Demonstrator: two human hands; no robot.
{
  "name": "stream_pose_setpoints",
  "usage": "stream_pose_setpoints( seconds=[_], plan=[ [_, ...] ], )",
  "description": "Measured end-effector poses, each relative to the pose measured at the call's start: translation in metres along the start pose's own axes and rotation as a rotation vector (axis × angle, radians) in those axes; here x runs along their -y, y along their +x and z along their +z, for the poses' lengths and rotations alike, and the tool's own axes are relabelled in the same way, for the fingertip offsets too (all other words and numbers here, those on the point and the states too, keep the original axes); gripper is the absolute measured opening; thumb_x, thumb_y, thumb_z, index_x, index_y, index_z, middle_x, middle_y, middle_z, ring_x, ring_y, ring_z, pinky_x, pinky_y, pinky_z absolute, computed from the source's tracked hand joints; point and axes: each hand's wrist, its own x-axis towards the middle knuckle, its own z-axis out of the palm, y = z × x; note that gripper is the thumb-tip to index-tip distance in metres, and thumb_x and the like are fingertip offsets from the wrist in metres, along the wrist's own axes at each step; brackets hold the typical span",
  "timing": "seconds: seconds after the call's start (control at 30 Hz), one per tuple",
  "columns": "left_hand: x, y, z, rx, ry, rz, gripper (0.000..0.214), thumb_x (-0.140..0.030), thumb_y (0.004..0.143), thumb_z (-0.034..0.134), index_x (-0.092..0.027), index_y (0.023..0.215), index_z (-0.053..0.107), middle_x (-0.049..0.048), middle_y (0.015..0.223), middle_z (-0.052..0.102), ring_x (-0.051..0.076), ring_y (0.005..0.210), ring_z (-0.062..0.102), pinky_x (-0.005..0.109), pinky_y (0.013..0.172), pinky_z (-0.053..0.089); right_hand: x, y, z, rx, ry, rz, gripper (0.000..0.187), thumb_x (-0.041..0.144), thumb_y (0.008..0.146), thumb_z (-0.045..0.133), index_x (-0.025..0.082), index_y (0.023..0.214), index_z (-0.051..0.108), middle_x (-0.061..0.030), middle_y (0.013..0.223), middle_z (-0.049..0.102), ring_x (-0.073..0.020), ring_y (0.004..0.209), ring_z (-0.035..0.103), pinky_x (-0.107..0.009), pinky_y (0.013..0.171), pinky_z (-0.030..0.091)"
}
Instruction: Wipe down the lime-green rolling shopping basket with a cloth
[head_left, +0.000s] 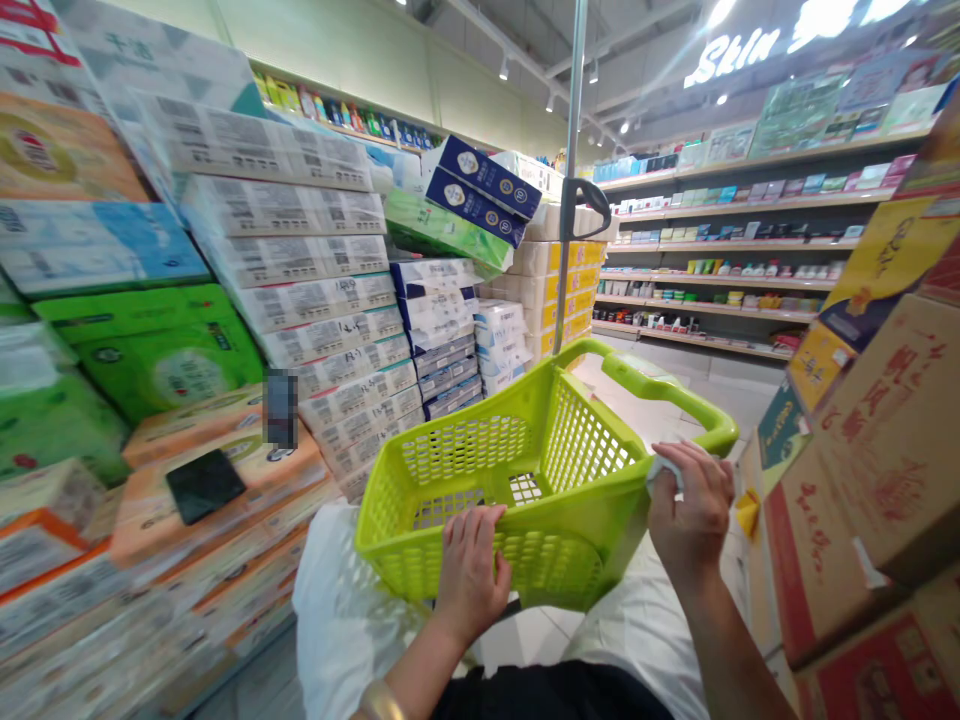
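A lime-green plastic shopping basket with perforated walls sits tilted between my knees. Its moulded handle points to the right. My left hand has its fingers hooked over the near rim, thumb on the outer side. At the right end, beside the base of the handle, my right hand presses a crumpled white tissue against the basket. Part of the tissue is hidden under the fingers. Only the perforated walls and floor show inside the basket.
Stacked tissue packs rise on the left, where a dark flat phone-like device lies on an orange pack. Cardboard cartons stand close on the right. A metal pole rises behind the basket; stocked shelves line the back.
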Motion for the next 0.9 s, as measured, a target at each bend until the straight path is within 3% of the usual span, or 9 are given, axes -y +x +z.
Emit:
stream_pose_setpoints(
  seconds=[0.13, 0.23, 0.33, 0.4, 0.47, 0.6, 0.7, 0.8, 0.9],
  plan=[
    [0.001, 0.0, 0.001, -0.016, 0.011, -0.012, 0.053, -0.011, 0.07, 0.047, -0.018, 0.122, 0.045, 0.0105, 0.109, 0.059, 0.026, 0.103, 0.054, 0.044, 0.095, 0.038, 0.026, -0.018, 0.009, 0.056, 0.066, 0.008, 0.023, 0.013, 0.089, 0.043, 0.019, 0.099, 0.064, -0.0079, 0.1, 0.067, -0.0247, 0.112, 0.057, -0.049, 0.107, 0.033],
    [0.003, 0.0, 0.002, -0.018, 0.008, 0.011, 0.052, -0.013, 0.07, 0.047, -0.018, 0.123, 0.045, 0.011, 0.109, 0.06, 0.027, 0.103, 0.055, 0.044, 0.094, 0.039, 0.07, -0.047, 0.023, 0.301, 0.165, -0.089, 0.032, 0.007, 0.087, 0.041, 0.022, 0.104, 0.063, -0.0041, 0.1, 0.068, -0.0207, 0.111, 0.057, -0.043, 0.111, 0.029],
    [0.005, 0.0, 0.002, -0.023, -0.001, 0.054, 0.051, -0.016, 0.073, 0.047, -0.017, 0.124, 0.045, 0.0115, 0.109, 0.06, 0.027, 0.102, 0.055, 0.043, 0.092, 0.04, 0.097, -0.063, 0.031, 0.424, 0.252, -0.152, 0.033, 0.006, 0.086, 0.041, 0.023, 0.105, 0.063, -0.0025, 0.101, 0.068, -0.0182, 0.111, 0.057, -0.039, 0.112, 0.027],
    [0.005, -0.001, 0.001, -0.018, -0.003, 0.057, 0.051, -0.016, 0.073, 0.047, -0.016, 0.124, 0.045, 0.0117, 0.11, 0.06, 0.027, 0.102, 0.055, 0.044, 0.092, 0.041, 0.093, -0.06, 0.028, 0.433, 0.243, -0.147, 0.035, 0.005, 0.086, 0.041, 0.023, 0.106, 0.062, -0.0021, 0.102, 0.068, -0.0176, 0.11, 0.058, -0.038, 0.112, 0.025],
    [0.004, -0.001, 0.001, -0.007, 0.002, 0.036, 0.053, -0.014, 0.071, 0.047, -0.017, 0.124, 0.046, 0.0116, 0.11, 0.06, 0.027, 0.103, 0.055, 0.044, 0.093, 0.04, 0.073, -0.047, 0.021, 0.386, 0.183, -0.115, 0.036, 0.004, 0.086, 0.04, 0.023, 0.107, 0.061, -0.0026, 0.104, 0.068, -0.0181, 0.11, 0.059, -0.04, 0.113, 0.025],
    [0.001, -0.001, -0.001, 0.02, -0.001, -0.002, 0.056, -0.011, 0.07, 0.047, -0.018, 0.125, 0.045, 0.0112, 0.111, 0.06, 0.027, 0.104, 0.055, 0.045, 0.096, 0.039, 0.016, -0.01, 0.001, 0.14, 0.012, -0.03, 0.025, 0.015, 0.088, 0.045, 0.019, 0.105, 0.063, -0.0085, 0.106, 0.067, -0.0241, 0.11, 0.058, -0.048, 0.109, 0.03],
    [0.0, -0.001, -0.001, 0.015, -0.006, -0.004, 0.055, -0.011, 0.07, 0.046, -0.018, 0.125, 0.046, 0.0111, 0.11, 0.06, 0.026, 0.104, 0.055, 0.044, 0.096, 0.04, -0.007, 0.004, -0.006, 0.035, -0.001, -0.007, 0.022, 0.016, 0.089, 0.046, 0.017, 0.101, 0.064, -0.0102, 0.103, 0.067, -0.0256, 0.11, 0.06, -0.049, 0.105, 0.035],
    [0.001, -0.001, -0.001, -0.008, 0.01, 0.005, 0.054, -0.011, 0.07, 0.046, -0.017, 0.124, 0.046, 0.0108, 0.11, 0.06, 0.026, 0.104, 0.055, 0.044, 0.096, 0.039, 0.008, -0.006, 0.0, 0.04, 0.034, 0.013, 0.023, 0.015, 0.088, 0.044, 0.018, 0.1, 0.064, -0.0092, 0.101, 0.068, -0.0256, 0.113, 0.058, -0.049, 0.106, 0.035],
    [0.004, -0.002, 0.0, -0.017, 0.017, 0.017, 0.053, -0.011, 0.071, 0.046, -0.017, 0.124, 0.046, 0.0111, 0.11, 0.06, 0.026, 0.104, 0.054, 0.044, 0.095, 0.04, 0.049, -0.036, 0.015, 0.186, 0.114, -0.037, 0.028, 0.009, 0.087, 0.042, 0.02, 0.103, 0.063, -0.0066, 0.101, 0.068, -0.0226, 0.112, 0.058, -0.047, 0.109, 0.032]
  ],
)
